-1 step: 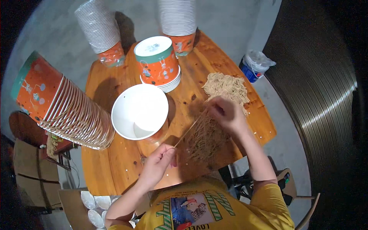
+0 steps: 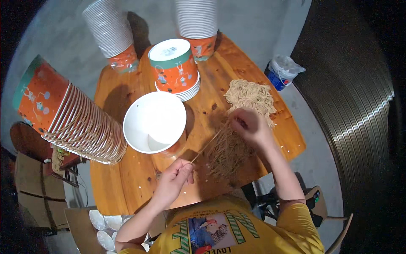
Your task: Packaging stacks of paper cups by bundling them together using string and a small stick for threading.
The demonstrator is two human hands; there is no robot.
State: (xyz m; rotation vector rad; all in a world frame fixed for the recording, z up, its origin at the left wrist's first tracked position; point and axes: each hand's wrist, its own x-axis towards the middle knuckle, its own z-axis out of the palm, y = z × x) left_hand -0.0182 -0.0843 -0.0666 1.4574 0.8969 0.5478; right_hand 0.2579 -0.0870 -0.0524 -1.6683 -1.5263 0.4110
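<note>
My left hand (image 2: 176, 174), low at the middle of the table, is closed in a pinch on one end of a thin tan cord (image 2: 207, 145). The cord runs taut up to my right hand (image 2: 249, 125), whose fingers are bent together around its other end. Beneath my right hand lies a loose heap of similar tan cords (image 2: 228, 154), mostly in shadow. A paler pile of cords (image 2: 249, 96) sits just beyond. Left of the hands, a white paper bucket (image 2: 155, 122) shows its open mouth and bare inside.
A leaning stack of orange paper buckets (image 2: 80, 110) stands at the left, cords draped along its rims. Upside-down buckets (image 2: 172, 70) stand behind the white one. Two tall bucket stacks (image 2: 112, 31) rise at the back of the wooden table (image 2: 122, 186). A blue lined bin (image 2: 281, 74) is at right.
</note>
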